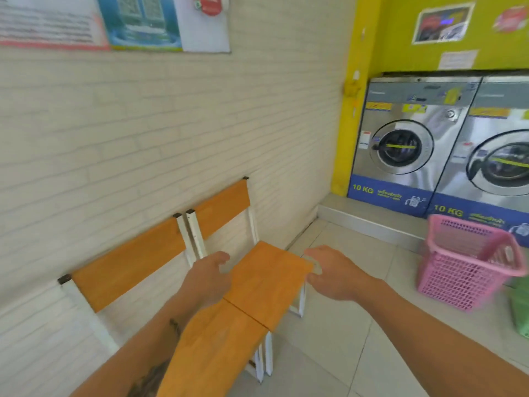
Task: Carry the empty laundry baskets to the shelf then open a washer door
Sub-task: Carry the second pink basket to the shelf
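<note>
Both hands empty. Left hand (210,275) and right hand (336,275) reach forward above the orange wooden chair seats on white metal frames (266,282). Fingers are loosely curled with nothing between them. The fingertips are blurred, so finer detail cannot be told, nor whether either hand touches a seat.

Pink perforated plastic laundry basket (458,282) stands on the pale tiled floor (343,339) off to the person's right, apart from both hands. It leans a little in the view and looks empty. Green plastic basket (519,308) sits just beside it, cut off by the frame edge. Both are near the foot of the steel front-loading washers (406,156), probably set there to be handy to the doors. The round washer doors look closed.

The two chairs stand side by side with backs to the white brick-pattern wall (143,124), presumably as waiting seats kept out of the walkway.

No shelf in view.

Judgement: task at its start. No basket is lifted yet, and the hands look held forward and loose, ready to reach for the pink basket's rim.
</note>
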`<state>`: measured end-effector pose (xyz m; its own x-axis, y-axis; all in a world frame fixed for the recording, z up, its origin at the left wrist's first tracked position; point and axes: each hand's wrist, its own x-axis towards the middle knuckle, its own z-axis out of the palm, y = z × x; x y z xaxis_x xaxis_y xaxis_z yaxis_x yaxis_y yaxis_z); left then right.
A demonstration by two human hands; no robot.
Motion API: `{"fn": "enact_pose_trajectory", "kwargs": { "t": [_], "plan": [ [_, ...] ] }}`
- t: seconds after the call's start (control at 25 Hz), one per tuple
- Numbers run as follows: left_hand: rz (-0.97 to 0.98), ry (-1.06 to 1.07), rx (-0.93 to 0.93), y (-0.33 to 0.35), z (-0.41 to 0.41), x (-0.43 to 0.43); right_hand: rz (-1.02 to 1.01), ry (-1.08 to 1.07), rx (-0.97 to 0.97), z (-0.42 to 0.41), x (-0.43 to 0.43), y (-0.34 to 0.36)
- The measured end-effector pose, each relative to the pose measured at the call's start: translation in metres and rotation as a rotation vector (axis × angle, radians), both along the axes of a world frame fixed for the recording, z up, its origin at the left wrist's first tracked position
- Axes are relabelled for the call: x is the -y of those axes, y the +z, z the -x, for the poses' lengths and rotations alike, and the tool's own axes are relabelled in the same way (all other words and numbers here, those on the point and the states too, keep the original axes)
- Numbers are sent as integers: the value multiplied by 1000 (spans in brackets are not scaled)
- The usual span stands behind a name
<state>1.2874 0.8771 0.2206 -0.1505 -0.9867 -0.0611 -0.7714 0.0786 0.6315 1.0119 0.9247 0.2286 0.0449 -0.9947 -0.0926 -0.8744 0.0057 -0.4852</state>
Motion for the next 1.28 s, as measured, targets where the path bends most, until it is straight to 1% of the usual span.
{"fn": "enact_pose_trajectory", "kwargs": {
  "t": [0.12,0.28,0.32,0.44,0.6,0.8,0.92,1.0,1.12,1.28],
  "plan": [
    [-20,-112,-40,15,111,12,37,-116,-59,100,-17,28],
    [-26,-323,22,37,251,27,50,-303,-128,225,-45,52],
    [-41,-366,35,42,286,30,51,-362,-135,252,-53,56],
    [1,-465,30,56,384,37,31,-508,-150,330,-72,66],
    [47,-584,68,54,504,63,29,-651,-112,427,-78,63],
    [83,-679,108,44,644,131,25,-783,-154,530,-39,67],
    [94,-755,167,54,723,186,34,-849,-108,595,-1,77],
    [109,-802,165,62,775,220,56,-912,-75,638,21,76],
    [96,-832,100,59,851,260,25,-1001,-34,709,49,56],
    [15,-843,83,29,948,301,-25,-1046,4,814,81,23]
  ]
}}
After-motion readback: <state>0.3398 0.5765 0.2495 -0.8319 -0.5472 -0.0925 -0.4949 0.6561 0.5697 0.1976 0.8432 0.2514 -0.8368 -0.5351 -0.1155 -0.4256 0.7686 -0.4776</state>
